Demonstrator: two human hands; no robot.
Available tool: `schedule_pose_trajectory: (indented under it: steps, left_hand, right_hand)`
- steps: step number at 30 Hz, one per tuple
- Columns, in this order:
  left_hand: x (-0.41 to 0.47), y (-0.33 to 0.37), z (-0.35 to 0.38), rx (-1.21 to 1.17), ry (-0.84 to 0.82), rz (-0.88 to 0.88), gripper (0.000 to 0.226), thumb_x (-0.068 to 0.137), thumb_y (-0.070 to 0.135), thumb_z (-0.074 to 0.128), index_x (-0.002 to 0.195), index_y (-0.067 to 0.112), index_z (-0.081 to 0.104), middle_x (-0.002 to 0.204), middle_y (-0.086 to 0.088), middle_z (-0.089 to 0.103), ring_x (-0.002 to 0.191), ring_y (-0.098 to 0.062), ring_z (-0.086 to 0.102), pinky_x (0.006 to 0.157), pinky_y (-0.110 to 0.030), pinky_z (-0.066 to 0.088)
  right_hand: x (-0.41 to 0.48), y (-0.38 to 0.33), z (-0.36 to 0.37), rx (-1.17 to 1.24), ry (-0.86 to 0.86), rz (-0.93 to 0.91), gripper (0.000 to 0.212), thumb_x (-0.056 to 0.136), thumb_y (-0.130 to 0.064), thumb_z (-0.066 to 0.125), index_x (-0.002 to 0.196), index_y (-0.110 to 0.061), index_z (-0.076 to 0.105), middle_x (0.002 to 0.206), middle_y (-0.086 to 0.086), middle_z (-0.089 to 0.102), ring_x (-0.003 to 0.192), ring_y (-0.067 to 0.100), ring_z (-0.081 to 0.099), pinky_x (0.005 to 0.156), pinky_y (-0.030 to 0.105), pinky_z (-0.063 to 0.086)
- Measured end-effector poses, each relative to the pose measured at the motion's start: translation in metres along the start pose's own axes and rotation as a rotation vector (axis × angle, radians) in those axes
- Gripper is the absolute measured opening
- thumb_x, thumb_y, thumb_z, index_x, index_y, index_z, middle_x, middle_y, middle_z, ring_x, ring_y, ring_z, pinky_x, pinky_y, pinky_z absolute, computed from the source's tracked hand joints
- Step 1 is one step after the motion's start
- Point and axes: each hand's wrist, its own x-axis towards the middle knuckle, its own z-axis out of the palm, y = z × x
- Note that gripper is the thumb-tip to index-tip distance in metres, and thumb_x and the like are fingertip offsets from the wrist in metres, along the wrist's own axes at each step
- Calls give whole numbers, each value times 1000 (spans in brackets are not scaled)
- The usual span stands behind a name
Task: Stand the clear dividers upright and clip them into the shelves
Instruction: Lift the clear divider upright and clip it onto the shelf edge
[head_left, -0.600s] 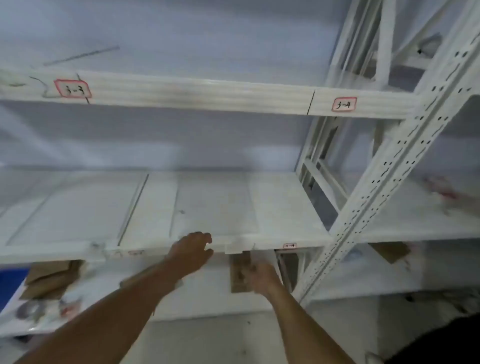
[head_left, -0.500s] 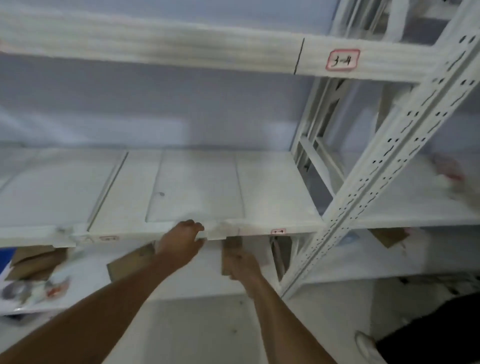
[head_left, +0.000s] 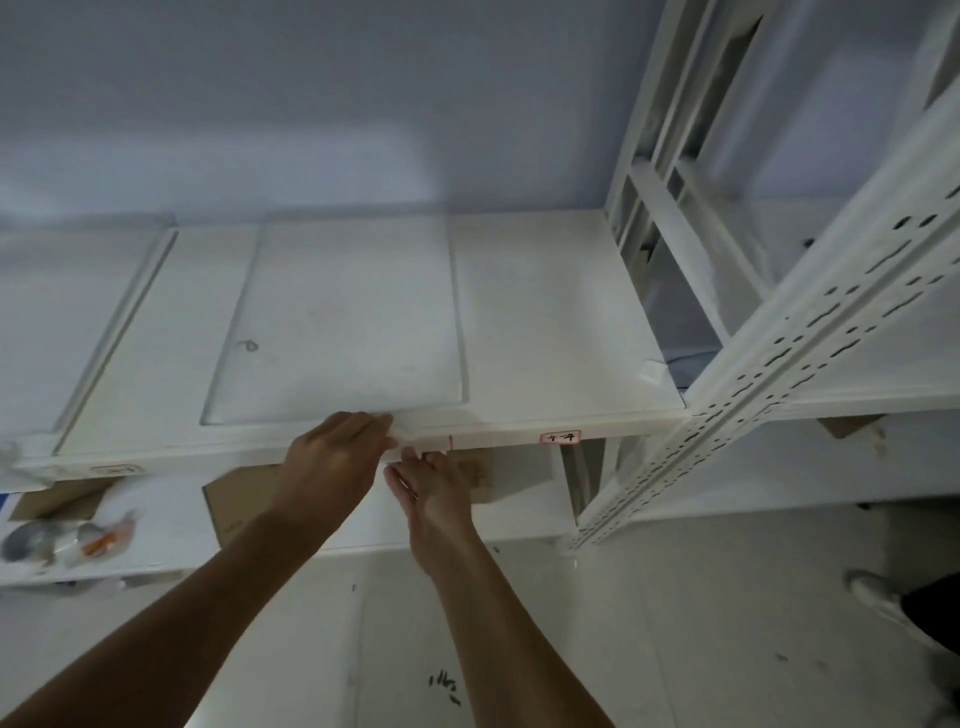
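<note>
A clear divider (head_left: 348, 322) lies flat on the white shelf (head_left: 561, 312), its near edge at the shelf's front lip. My left hand (head_left: 332, 462) rests on that lip with its fingertips on the divider's near right corner. My right hand (head_left: 436, 488) is just under the lip, fingers curled up against the shelf's front edge. Whether either hand truly grips the divider is unclear. A second clear divider (head_left: 114, 332) stands on edge farther left on the same shelf.
A perforated white upright (head_left: 769, 364) slants along the right of the shelf. A red-framed label (head_left: 560, 437) sits on the front lip. Below, a lower shelf holds cardboard (head_left: 234, 509) and tape rolls (head_left: 31, 540). A shoe (head_left: 872, 592) shows at lower right.
The view has tilted down, so the upper shelf beam has left the frame. Both hands moved closer together at the shelf's front edge, the right hand rising up to the lip.
</note>
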Motion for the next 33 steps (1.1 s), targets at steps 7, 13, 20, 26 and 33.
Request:
schedule_pose_trajectory:
  steps: [7, 13, 20, 26, 33]
  left_hand:
    - [0, 1, 8, 15, 119, 78, 25, 91, 15, 59, 92, 0, 79, 90, -10, 80, 72, -27, 77, 52, -34, 62]
    - [4, 13, 18, 25, 130, 74, 18, 90, 11, 64, 93, 1, 79, 92, -10, 79, 73, -25, 77, 50, -34, 62]
    - [11, 27, 23, 0, 120, 73, 13, 83, 6, 72, 93, 0, 78, 93, -10, 79, 75, -26, 77, 50, -37, 62]
    - [12, 30, 25, -2, 111, 58, 12, 85, 7, 72, 93, 2, 78, 93, -9, 78, 74, -24, 76, 49, -35, 61]
    - [11, 25, 21, -50, 15, 57, 15, 93, 12, 65, 98, 5, 78, 98, -8, 78, 82, -24, 76, 57, -36, 63]
  right_hand:
    - [-4, -1, -1, 0, 3, -91, 9, 89, 3, 68, 93, -5, 70, 99, 13, 72, 98, 23, 70, 98, 39, 56]
    - [-5, -10, -7, 10, 25, -122, 8, 90, 4, 67, 97, 0, 69, 104, 16, 69, 102, 26, 69, 101, 43, 54]
    - [-8, -21, -17, 20, 35, -170, 13, 90, 1, 68, 100, -6, 72, 114, 26, 69, 109, 33, 68, 94, 38, 56]
    - [-4, -19, -22, 25, 34, -182, 30, 91, -6, 70, 120, 2, 67, 126, 26, 66, 118, 33, 66, 90, 32, 57]
    - [-10, -28, -23, -125, 25, -105, 25, 93, -9, 67, 118, -2, 69, 116, 16, 74, 109, 26, 71, 95, 34, 57]
